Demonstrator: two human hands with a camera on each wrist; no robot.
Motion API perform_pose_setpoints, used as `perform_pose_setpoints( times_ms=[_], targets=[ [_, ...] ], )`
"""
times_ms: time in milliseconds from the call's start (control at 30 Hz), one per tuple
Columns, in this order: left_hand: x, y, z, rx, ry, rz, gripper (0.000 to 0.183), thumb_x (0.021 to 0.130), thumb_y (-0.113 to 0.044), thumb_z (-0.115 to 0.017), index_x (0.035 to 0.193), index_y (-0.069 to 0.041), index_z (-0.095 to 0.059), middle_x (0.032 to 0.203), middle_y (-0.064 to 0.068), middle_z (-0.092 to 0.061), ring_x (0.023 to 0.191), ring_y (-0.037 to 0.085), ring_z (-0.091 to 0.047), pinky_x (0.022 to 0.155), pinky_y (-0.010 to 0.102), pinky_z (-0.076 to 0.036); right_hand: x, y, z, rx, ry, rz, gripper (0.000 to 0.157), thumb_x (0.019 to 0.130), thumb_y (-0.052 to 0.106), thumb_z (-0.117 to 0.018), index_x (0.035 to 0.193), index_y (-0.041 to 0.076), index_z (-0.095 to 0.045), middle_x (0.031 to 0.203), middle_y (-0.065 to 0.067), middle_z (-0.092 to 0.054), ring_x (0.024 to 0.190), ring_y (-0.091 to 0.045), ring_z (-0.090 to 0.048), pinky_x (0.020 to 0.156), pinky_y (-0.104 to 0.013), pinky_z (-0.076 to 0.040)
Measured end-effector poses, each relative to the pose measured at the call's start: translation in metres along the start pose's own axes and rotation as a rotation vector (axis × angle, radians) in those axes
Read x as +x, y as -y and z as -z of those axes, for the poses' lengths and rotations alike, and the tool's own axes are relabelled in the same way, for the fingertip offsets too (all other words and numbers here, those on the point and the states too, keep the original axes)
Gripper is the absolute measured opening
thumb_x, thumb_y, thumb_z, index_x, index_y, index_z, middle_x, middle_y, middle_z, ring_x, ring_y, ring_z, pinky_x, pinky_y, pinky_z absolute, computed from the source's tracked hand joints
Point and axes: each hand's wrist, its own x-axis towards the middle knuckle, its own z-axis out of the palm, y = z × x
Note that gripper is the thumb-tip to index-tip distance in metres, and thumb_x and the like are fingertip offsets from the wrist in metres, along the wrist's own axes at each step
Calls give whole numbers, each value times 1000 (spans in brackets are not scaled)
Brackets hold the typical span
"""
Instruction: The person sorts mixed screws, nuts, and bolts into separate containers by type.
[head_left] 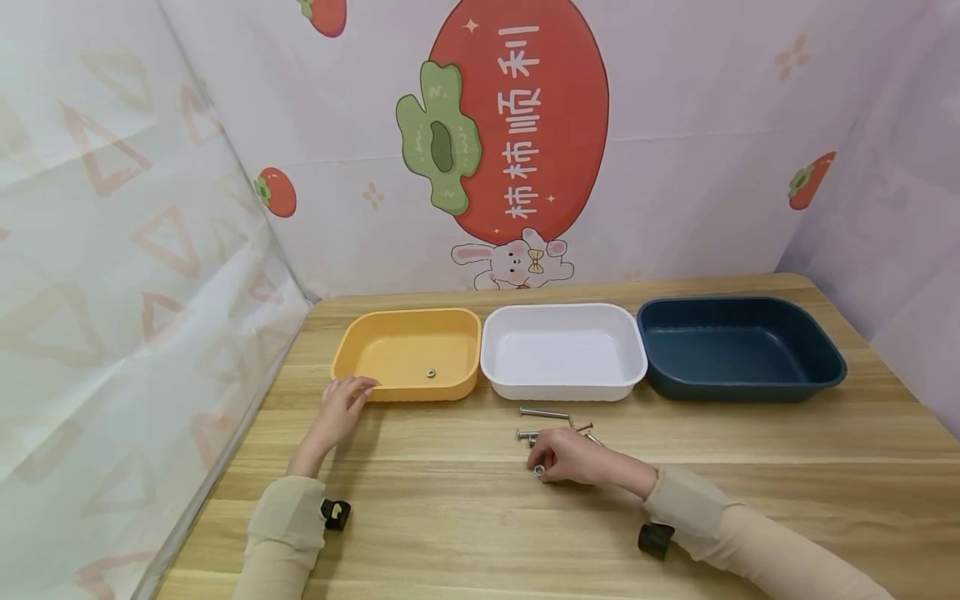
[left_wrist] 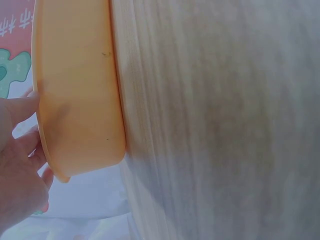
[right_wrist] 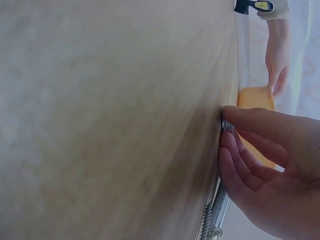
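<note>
My right hand (head_left: 572, 457) pinches a small metal nut (head_left: 539, 471) between thumb and fingertips, low over the wooden table. In the right wrist view the nut (right_wrist: 227, 125) sits edge-on at the fingertips, touching or very near the tabletop. Just beyond that hand lie several metal bolts and screws, among them a long bolt (head_left: 544, 413); the hand hides some. My left hand (head_left: 342, 407) rests on the near left rim of a yellow tray (head_left: 408, 392), its fingers lightly over the edge. Another nut (head_left: 431, 373) lies inside this tray.
A white tray (head_left: 564, 392) stands right of the yellow one, and a dark blue tray (head_left: 738, 389) follows at the right, all in a row at the back of the wooden table (head_left: 435, 517). Behind them hangs a printed cloth (head_left: 675, 208).
</note>
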Motion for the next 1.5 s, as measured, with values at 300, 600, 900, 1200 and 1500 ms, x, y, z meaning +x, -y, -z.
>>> perform_pose_setpoints(
  times_ms=[300, 600, 900, 1200, 1500],
  targets=[
    [-1, 0, 0, 3, -5, -8, 14, 84, 3, -52, 96, 0, -60, 89, 16, -60, 82, 30, -45, 83, 50, -23, 0, -2, -1, 16, 0, -12, 15, 68, -2, -70, 83, 2, -68, 76, 2, -55, 64, 0, -50, 56, -16, -44],
    [-1, 0, 0, -5, 3, 13, 14, 84, 3, -52, 96, 0, -60, 89, 16, -60, 82, 30, -45, 84, 49, -23, 1, -2, 0, 8, -5, -13, 14, 69, -3, -67, 82, 3, -68, 75, 3, -55, 64, 0, -49, 56, -17, -44],
    [0, 1, -1, -13, 15, 19, 15, 85, 3, -52, 96, -1, -60, 89, 16, -59, 82, 30, -44, 85, 50, -22, 1, -1, 0, 47, -20, -10, 12, 70, -2, -68, 82, 2, -67, 76, 2, -56, 66, -1, -51, 58, -17, -45],
    [-1, 0, 0, -11, 34, 36, 15, 85, 2, -52, 98, -1, -60, 91, 16, -59, 84, 30, -44, 85, 49, -22, 6, 4, 0, 112, -95, 25, 13, 70, -6, -64, 81, 0, -66, 79, -1, -57, 70, -6, -57, 62, -18, -47],
    [-1, -2, 1, -10, 23, 25, 14, 85, 2, -51, 97, 0, -60, 91, 16, -59, 84, 31, -45, 85, 49, -23, 21, 11, 4, 112, -164, 66, 11, 73, -3, -64, 83, 0, -67, 81, -2, -59, 71, -6, -57, 64, -18, -48]
  ],
)
